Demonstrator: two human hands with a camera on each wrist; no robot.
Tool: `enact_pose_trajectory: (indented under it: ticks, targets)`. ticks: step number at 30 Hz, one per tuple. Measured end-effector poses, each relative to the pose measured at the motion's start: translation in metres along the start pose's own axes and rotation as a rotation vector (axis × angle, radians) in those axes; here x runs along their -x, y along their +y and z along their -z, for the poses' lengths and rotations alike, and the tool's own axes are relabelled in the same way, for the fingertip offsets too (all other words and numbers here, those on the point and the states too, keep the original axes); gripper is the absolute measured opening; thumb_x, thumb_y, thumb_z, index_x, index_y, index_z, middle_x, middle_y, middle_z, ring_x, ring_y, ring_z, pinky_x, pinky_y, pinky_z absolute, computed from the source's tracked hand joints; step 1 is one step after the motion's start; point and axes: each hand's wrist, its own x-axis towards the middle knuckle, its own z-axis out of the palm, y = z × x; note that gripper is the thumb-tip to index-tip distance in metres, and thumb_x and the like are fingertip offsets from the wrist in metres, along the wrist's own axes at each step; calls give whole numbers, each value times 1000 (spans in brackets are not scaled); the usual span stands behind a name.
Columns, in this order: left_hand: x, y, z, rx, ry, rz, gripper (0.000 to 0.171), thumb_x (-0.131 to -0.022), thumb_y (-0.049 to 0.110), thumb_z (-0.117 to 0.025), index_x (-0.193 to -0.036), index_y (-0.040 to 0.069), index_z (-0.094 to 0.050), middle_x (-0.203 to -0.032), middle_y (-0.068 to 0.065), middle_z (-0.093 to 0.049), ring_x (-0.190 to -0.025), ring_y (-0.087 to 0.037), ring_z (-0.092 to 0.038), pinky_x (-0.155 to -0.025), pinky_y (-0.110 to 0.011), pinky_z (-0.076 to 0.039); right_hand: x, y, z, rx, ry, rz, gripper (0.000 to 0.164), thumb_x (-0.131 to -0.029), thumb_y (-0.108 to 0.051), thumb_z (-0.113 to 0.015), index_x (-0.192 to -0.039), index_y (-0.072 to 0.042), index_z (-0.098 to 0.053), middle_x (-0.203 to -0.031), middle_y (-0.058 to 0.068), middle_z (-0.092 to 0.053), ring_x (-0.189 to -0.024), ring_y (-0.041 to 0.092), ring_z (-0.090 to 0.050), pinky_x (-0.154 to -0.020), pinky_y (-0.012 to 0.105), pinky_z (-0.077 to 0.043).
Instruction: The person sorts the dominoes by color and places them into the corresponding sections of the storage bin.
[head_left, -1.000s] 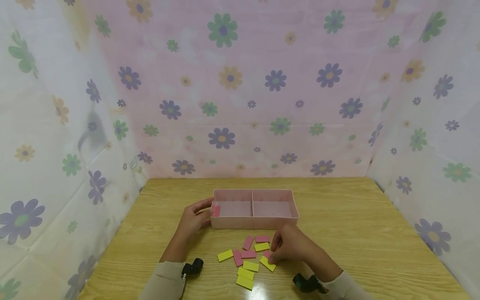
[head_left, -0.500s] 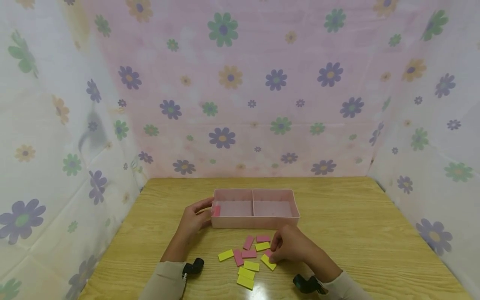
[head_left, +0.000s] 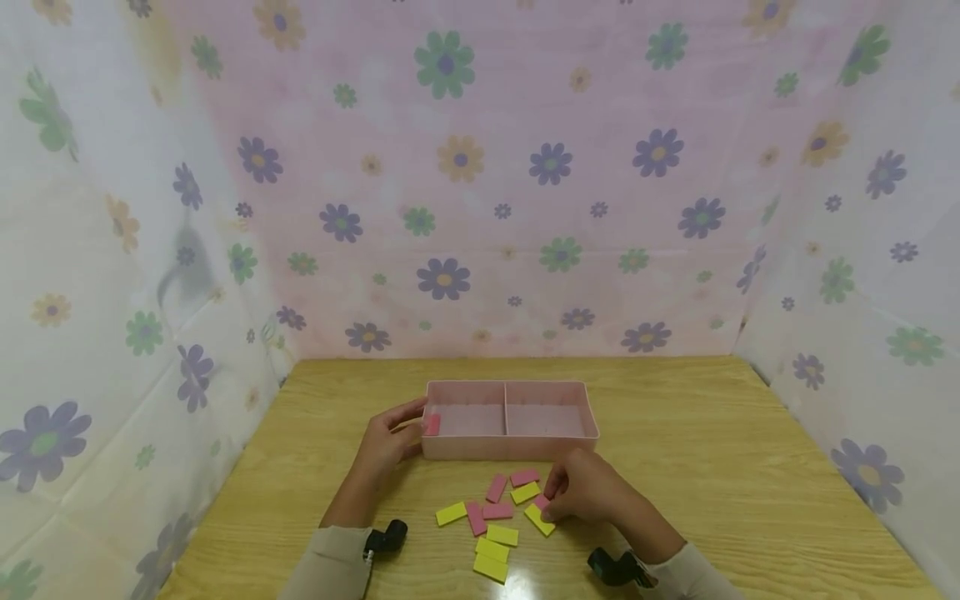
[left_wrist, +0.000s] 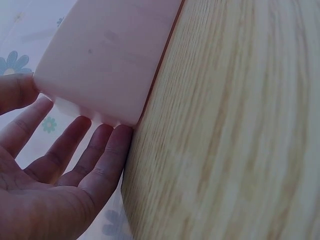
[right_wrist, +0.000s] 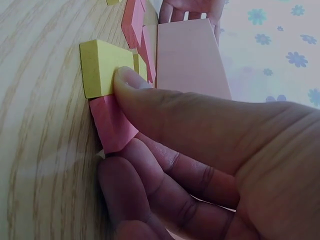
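My left hand (head_left: 386, 437) rests at the left end of a pink two-compartment box (head_left: 510, 448). In the left wrist view its fairly straight fingers touch the box's end wall, with the thumb at the rim. My right hand (head_left: 588, 492) pinches a pink wooden block (right_wrist: 112, 125) between thumb and curled fingertips, low over the table. Against that block lies a yellow block (right_wrist: 102, 67), which the thumb overlaps in the right wrist view. Several other pink blocks (head_left: 497, 511) and yellow blocks (head_left: 491, 549) lie flat in front of the box.
A pink piece (head_left: 432, 425) is in the left compartment, by its left wall. The box stands on a wood-grain table (head_left: 675, 433). Flower-patterned cloth (head_left: 517, 192) encloses the table at the back and both sides.
My right fingertips have shifted slightly right, and more of the pink block shows beside the yellow one, which has moved a little too. The left hand and box stay in place.
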Motion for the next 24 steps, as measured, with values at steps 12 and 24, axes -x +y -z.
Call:
enact_pose_trajectory:
  ticks: [12,24]
  targets:
    - [0,2,-1,-9,13,11,46,-101,7,-63,-147,9,-59,-150,-20,-55,-130,-40,-61,-95,-47,-60,1,-2,0,-3,5,-7,24,-69,-17,-96,-80,-12,-76,-72,-3,-66,-67,14,-59,-56,26,-48]
    - [0,2,-1,-4,10,10,47,-101,7,-64,-148,10,-58,-149,-20,-55,-129,-40,-62,-95,-48,-60,1,-4,3,-15,4,44,20,-71,-12,-93,-80,-10,-75,-70,-3,-64,-64,10,-56,-54,23,-46]
